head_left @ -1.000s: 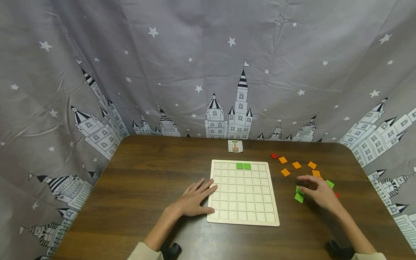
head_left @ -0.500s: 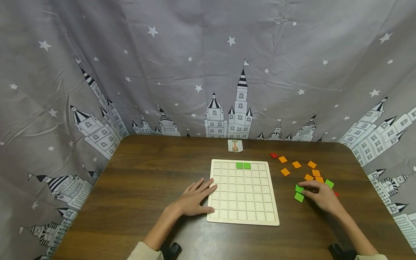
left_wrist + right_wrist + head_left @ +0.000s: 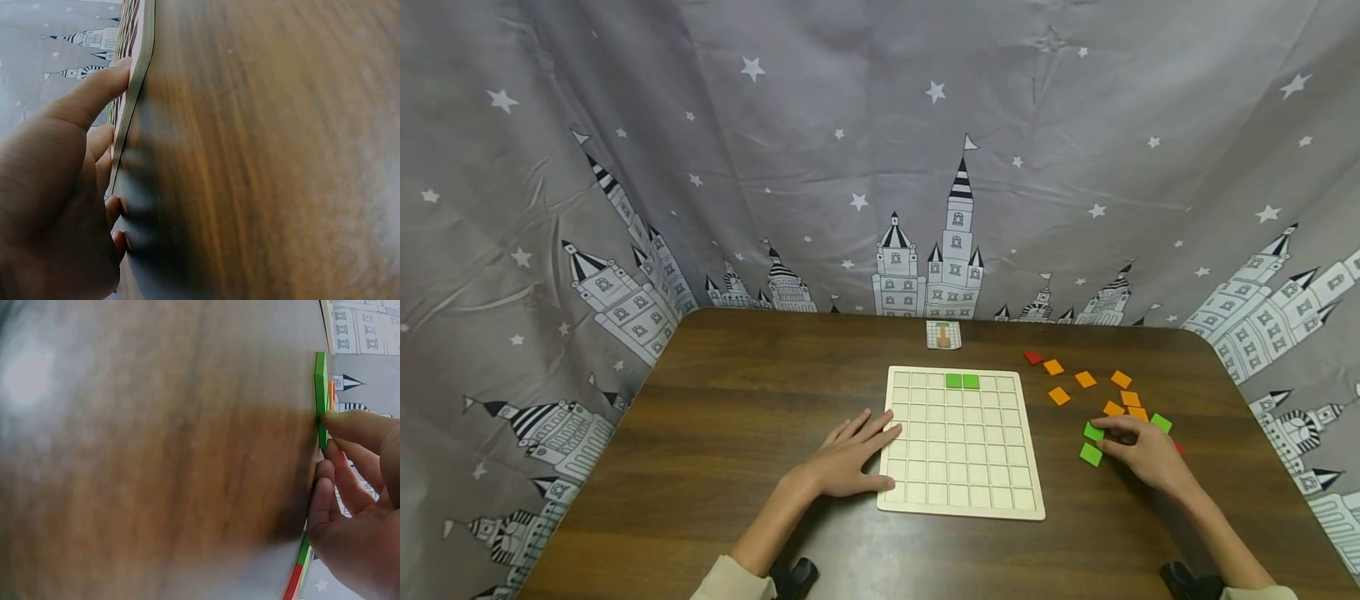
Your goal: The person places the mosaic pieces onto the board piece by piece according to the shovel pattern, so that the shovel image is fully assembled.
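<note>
A square cream board (image 3: 958, 451) with a grid of shallow cells lies mid-table, with two green tiles (image 3: 962, 381) side by side in its top row. My left hand (image 3: 847, 462) rests on the board's left edge, fingers spread; in the left wrist view the thumb (image 3: 103, 87) lies along its rim. At the right, my right hand (image 3: 1142, 450) pinches a green square tile (image 3: 1092, 432) by its right side between thumb and finger. Another green tile (image 3: 1091, 454) lies just in front of it. The right wrist view shows the thumb (image 3: 356, 425) at the tile's edge.
Several orange tiles (image 3: 1059, 396) are scattered behind the right hand. A red tile (image 3: 1033, 358) lies at the back, and another green tile (image 3: 1161, 423) is beyond the knuckles. Behind the board lies a small pattern card (image 3: 943, 335). A grey castle-print curtain (image 3: 850, 167) hangs behind the table.
My right hand has lowered onto the green tile, its thumb and finger closing in. That tile has shifted slightly away from the one in front. The left hand stays put.
</note>
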The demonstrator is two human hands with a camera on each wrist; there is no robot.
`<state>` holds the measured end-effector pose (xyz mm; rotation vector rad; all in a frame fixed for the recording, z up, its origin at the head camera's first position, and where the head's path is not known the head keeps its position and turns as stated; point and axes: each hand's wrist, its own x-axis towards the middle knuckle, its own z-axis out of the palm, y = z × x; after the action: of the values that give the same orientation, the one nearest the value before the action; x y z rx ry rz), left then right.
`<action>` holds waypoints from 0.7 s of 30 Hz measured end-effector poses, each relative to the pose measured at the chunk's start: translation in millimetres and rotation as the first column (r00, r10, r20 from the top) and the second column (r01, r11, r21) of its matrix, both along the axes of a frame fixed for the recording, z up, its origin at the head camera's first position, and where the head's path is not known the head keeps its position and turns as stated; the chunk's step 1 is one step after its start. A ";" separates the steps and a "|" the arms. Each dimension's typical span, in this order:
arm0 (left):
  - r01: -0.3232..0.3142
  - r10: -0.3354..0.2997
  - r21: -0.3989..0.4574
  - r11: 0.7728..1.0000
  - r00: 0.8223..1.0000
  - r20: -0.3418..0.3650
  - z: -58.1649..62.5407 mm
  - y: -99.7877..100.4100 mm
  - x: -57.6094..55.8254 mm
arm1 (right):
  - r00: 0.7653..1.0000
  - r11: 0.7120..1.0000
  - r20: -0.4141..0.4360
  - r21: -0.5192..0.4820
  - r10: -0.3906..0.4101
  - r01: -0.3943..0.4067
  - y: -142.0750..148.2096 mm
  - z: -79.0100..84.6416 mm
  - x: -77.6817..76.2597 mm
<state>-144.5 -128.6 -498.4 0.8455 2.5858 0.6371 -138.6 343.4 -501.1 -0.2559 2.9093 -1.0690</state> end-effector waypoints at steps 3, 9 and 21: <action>0.002 -0.002 -0.003 1.000 1.000 -0.002 -0.2 -0.1 -0.5 | 1.000 1.000 0.009 0.010 -0.017 0.017 -0.9 0.3 -0.9; 0.003 -0.003 -0.005 1.000 1.000 -0.001 -0.7 -0.2 -0.7 | 1.000 0.999 0.005 0.040 -0.031 0.031 -2.1 2.4 -3.4; -0.003 0.003 -0.009 1.000 1.000 0.000 -0.9 0.2 0.0 | 1.000 1.000 -0.027 -0.001 0.015 -0.015 -25.6 16.8 -22.3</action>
<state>-144.6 -128.5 -499.4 0.8384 2.5884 0.6255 -160.8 317.8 -484.3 -0.2940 2.9259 -1.0742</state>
